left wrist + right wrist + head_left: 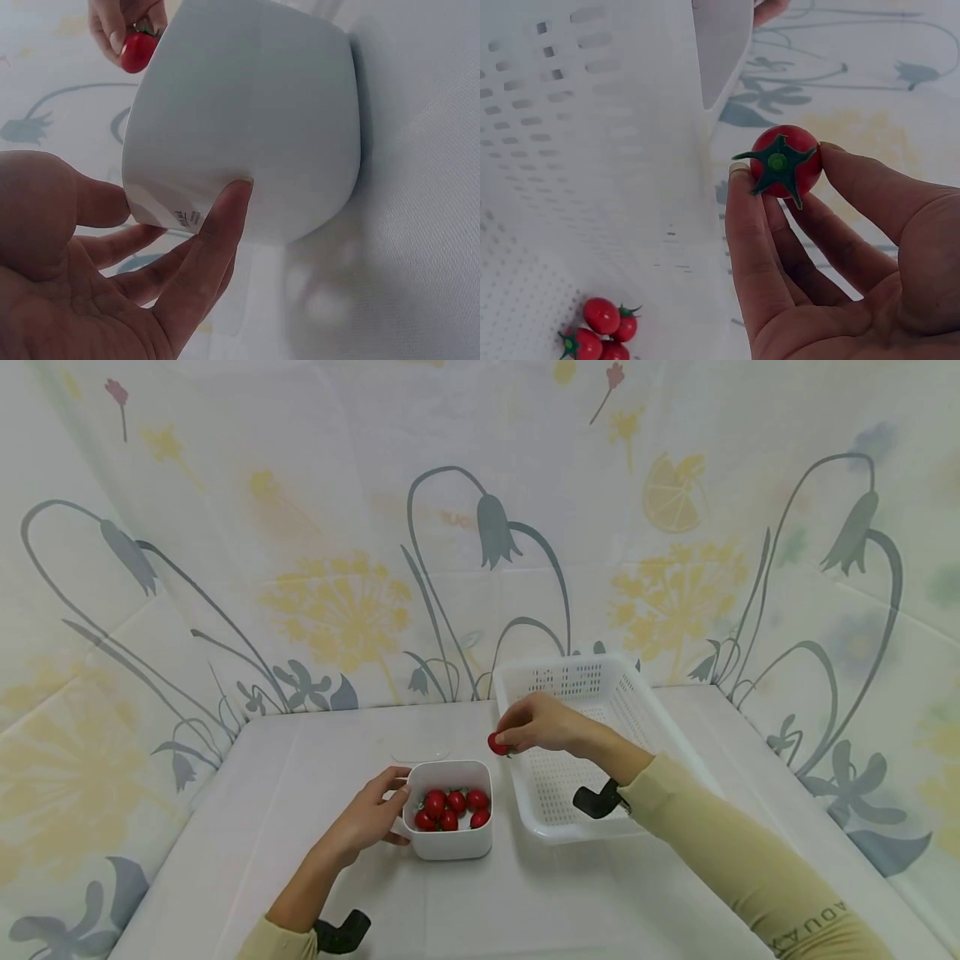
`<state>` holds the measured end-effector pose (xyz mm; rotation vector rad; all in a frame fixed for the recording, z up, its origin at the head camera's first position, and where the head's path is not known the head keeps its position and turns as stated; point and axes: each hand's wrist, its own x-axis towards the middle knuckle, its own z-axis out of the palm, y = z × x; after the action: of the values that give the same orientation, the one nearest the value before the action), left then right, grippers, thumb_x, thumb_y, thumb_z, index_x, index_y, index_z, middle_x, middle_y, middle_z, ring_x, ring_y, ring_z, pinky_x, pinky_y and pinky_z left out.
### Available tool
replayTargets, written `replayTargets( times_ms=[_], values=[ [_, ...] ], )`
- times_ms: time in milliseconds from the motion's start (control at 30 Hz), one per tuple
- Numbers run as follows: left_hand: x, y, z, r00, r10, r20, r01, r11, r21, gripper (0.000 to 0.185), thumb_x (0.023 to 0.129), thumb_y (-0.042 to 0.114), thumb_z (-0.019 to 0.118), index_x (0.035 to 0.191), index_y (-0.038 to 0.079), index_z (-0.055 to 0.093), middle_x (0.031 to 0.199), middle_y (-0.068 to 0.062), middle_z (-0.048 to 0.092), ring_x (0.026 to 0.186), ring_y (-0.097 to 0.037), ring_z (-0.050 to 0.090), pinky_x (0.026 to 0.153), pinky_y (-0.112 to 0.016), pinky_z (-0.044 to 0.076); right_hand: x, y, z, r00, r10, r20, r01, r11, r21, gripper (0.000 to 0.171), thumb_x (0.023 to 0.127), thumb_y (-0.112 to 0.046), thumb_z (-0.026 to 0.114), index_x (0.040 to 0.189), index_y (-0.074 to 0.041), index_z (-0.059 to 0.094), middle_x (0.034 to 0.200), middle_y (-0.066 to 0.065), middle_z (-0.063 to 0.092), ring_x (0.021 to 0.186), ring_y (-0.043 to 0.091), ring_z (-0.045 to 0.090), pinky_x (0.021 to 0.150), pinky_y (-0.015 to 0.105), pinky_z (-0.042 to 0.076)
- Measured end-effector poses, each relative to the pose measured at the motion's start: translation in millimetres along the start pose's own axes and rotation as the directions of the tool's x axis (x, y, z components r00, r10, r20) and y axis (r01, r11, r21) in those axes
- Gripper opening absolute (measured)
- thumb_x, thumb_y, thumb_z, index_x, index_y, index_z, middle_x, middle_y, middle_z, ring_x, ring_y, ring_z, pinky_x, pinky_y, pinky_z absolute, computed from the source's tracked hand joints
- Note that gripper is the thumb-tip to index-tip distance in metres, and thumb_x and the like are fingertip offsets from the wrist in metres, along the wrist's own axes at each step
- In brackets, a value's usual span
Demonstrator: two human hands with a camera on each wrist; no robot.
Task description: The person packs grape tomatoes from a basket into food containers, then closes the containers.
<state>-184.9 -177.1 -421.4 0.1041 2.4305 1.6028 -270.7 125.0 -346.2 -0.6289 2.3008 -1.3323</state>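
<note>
My right hand [542, 722] pinches a red cherry tomato [786, 161] with a green calyx between thumb and fingertips. It is held above the left rim of a white perforated basket [540, 833]. Several more cherry tomatoes [601, 316] lie inside that basket in the right wrist view; the right arm hides them from the head view. To the left stands a small white container [450, 846], upright, with several cherry tomatoes [435, 803] in it. My left hand [371, 814] holds this container at its left side, thumb and fingers against the wall and rim.
A faint transparent outline, perhaps a clear lid [420, 757], lies behind the container. The basket stands just right of the container, with a narrow gap between them. White cloth covers the table [322, 743], and a flower-printed curtain [465, 610] rises at the back and sides.
</note>
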Motion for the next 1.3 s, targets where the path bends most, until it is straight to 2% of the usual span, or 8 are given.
replayTargets(
  times_ms=[267,467,667,867,1033,1133,1300],
  values=[
    [-0.3,-0.4,0.3,1.000,-0.004,0.003,0.004,1.000,-0.013,0.037,0.109,0.018,0.046,0.144,0.006,0.050,0.146,-0.024,0.050,0.101,-0.032,0.069,0.064,-0.044,0.064,0,-7,11,1.000,-0.010,0.021,0.010,1.000,-0.014,0.019,0.097,-0.015,0.069,0.109,-0.002,0.074,0.101,0.008,0.075,0.093,0.026,0.072,0.091,0.037,0.060],
    [-0.8,-1.2,-0.1,1.000,-0.005,0.003,0.005,1.000,-0.020,0.037,0.109,0.018,0.047,0.145,0.007,0.049,0.146,-0.024,0.049,0.102,-0.033,0.068,0.065,-0.045,0.064,2,-15,22,0.999,-0.021,0.046,0.022,1.000,-0.020,0.019,0.097,-0.017,0.070,0.109,-0.004,0.074,0.100,0.006,0.075,0.090,0.022,0.071,0.093,0.040,0.060],
    [-0.7,-2.0,0.0,1.000,0.005,0.005,-0.004,1.000,-0.025,0.036,0.109,0.018,0.047,0.144,0.007,0.050,0.147,-0.025,0.049,0.102,-0.034,0.069,0.064,-0.045,0.064,3,-21,33,0.998,-0.016,0.064,0.018,0.999,-0.032,0.020,0.097,-0.020,0.070,0.111,-0.006,0.074,0.102,0.004,0.074,0.094,0.024,0.071,0.094,0.041,0.059],
    [-0.6,-2.9,0.5,1.000,0.000,0.006,0.000,1.000,-0.025,0.037,0.109,0.018,0.047,0.144,0.007,0.049,0.148,-0.026,0.048,0.104,-0.034,0.068,0.065,-0.045,0.065,4,-22,47,0.998,-0.016,0.053,0.019,0.998,-0.059,0.018,0.097,-0.019,0.070,0.108,-0.006,0.075,0.099,0.002,0.074,0.089,0.018,0.069,0.091,0.041,0.060],
    [-0.3,-2.8,0.9,1.000,0.002,0.014,-0.002,1.000,-0.027,0.037,0.109,0.017,0.046,0.145,0.007,0.048,0.148,-0.026,0.047,0.105,-0.035,0.067,0.065,-0.045,0.065,7,-20,61,0.999,-0.027,0.043,0.030,0.997,-0.076,0.015,0.096,-0.014,0.070,0.105,-0.003,0.075,0.095,0.003,0.074,0.089,0.023,0.071,0.088,0.042,0.062],
    [-0.2,-2.1,0.3,1.000,0.007,0.023,-0.006,1.000,-0.031,0.037,0.109,0.017,0.046,0.145,0.006,0.048,0.148,-0.027,0.047,0.105,-0.035,0.067,0.065,-0.045,0.065,10,-17,69,0.999,-0.036,0.021,0.038,0.992,-0.118,0.011,0.095,-0.010,0.070,0.102,-0.002,0.075,0.093,0.004,0.073,0.088,0.025,0.070,0.082,0.038,0.062],
    [-0.2,-1.7,-1.4,1.000,0.005,0.029,-0.004,0.999,-0.031,0.037,0.109,0.017,0.046,0.145,0.007,0.048,0.149,-0.027,0.046,0.106,-0.036,0.067,0.066,-0.045,0.065,17,-17,82,0.999,-0.037,-0.015,0.032,0.965,-0.262,0.008,0.094,-0.011,0.072,0.099,-0.005,0.075,0.095,0.003,0.072,0.086,0.017,0.063,0.074,0.029,0.058]
  ],
)
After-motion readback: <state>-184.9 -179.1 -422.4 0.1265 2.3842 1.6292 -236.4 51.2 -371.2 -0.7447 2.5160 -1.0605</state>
